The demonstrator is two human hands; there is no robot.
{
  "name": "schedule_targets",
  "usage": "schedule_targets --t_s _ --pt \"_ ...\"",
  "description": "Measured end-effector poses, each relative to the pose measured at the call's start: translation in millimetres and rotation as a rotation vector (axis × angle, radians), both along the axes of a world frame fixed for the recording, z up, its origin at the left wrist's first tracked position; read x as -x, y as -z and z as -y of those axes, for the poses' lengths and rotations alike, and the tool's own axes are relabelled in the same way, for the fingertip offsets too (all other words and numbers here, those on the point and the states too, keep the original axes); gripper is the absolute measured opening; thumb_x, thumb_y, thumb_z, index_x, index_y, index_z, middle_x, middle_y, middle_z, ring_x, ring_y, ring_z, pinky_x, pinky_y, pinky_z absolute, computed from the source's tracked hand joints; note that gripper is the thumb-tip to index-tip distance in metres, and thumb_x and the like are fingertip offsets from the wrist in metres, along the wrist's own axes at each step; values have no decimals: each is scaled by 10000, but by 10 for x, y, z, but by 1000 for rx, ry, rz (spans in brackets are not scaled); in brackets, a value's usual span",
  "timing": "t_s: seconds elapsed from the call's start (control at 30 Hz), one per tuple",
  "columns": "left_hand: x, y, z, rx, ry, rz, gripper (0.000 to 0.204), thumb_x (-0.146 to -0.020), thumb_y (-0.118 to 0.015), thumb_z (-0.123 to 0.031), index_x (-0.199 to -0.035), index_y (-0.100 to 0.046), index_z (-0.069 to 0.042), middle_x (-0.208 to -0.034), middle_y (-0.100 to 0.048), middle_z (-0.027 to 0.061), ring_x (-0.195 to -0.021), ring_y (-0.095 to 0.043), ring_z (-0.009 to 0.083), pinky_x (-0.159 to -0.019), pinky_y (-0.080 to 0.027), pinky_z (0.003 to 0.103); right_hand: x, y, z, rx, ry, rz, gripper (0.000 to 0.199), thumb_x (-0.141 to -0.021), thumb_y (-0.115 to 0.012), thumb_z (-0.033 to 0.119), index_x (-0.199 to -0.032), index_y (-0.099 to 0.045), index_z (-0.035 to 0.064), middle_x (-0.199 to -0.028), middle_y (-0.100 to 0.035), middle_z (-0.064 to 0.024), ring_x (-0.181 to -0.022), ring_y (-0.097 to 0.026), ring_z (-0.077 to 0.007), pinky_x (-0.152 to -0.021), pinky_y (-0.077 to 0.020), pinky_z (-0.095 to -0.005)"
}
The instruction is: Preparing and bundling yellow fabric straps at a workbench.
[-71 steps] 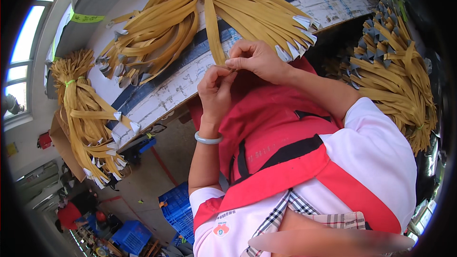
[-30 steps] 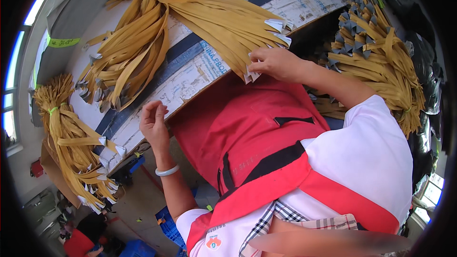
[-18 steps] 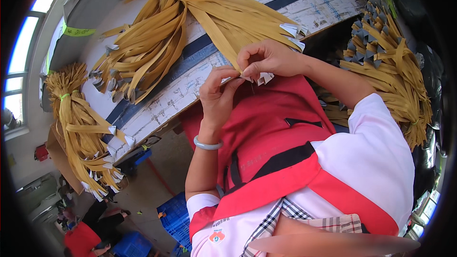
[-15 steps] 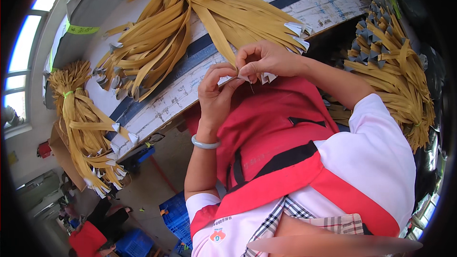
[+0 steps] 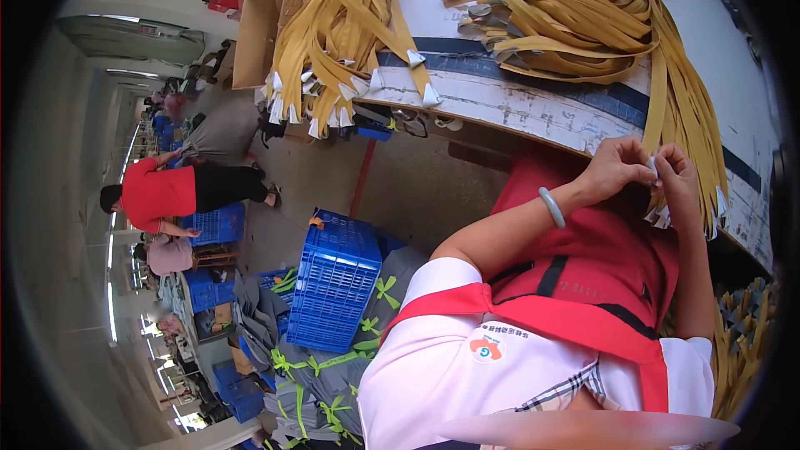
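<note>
My left hand [image 5: 618, 171], with a pale bangle [image 5: 552, 207] on its wrist, is closed in a pinch at the front edge of the table. Fingertip to fingertip with it, my right hand [image 5: 680, 182] is closed too. Between them is the end of a flat mustard-yellow strap [image 5: 657, 104], with a bit of its whitish tip showing. That strap runs up into a tied bundle of like straps [image 5: 696, 129], whose white tips hang over the edge just beyond my hands. Grey-tipped straps [image 5: 567, 21] of the bundle fan out leftward over the table.
Another tied strap bundle [image 5: 342, 25] hangs over the table's [image 5: 533, 104] left end, beside a cardboard box [image 5: 254, 33]. Blue crates [image 5: 333, 283] and grey pieces with green ties [image 5: 312, 379] stand on the left. A person in red [image 5: 158, 192] bends farther off. More straps [image 5: 746, 333] lie at lower right.
The view has swung to the left, so the table and my hands now sit farther right. Both hands stay pinched together at the strap end.
</note>
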State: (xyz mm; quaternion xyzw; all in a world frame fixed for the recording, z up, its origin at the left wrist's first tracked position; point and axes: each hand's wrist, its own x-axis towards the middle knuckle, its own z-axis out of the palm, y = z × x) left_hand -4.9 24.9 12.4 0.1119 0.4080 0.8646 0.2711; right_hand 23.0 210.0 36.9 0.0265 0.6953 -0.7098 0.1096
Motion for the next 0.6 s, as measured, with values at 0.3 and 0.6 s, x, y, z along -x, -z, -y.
schedule_targets --t_s 0.3,0.6 --pt "142 27 210 -1 66 -31 101 -800 -720 65 -849 -655 5 -821 -694 66 -782 -671 139 -748 -555 271 88 -179 37 10 -195 72 221 -924 -684 239 -960 -557 62 -788 -584 7 -626 -572 -48 -578 -503 -201" --pt "80 34 225 316 -134 -332 102 -801 -707 15 -808 -606 1 -742 -656 56 -698 -624 118 -619 -492 284 85 -162 123 -114 -182 18 147 -889 -681 102 -944 -554 55 -771 -592 7 -656 -602 -66 -600 -494 -201"
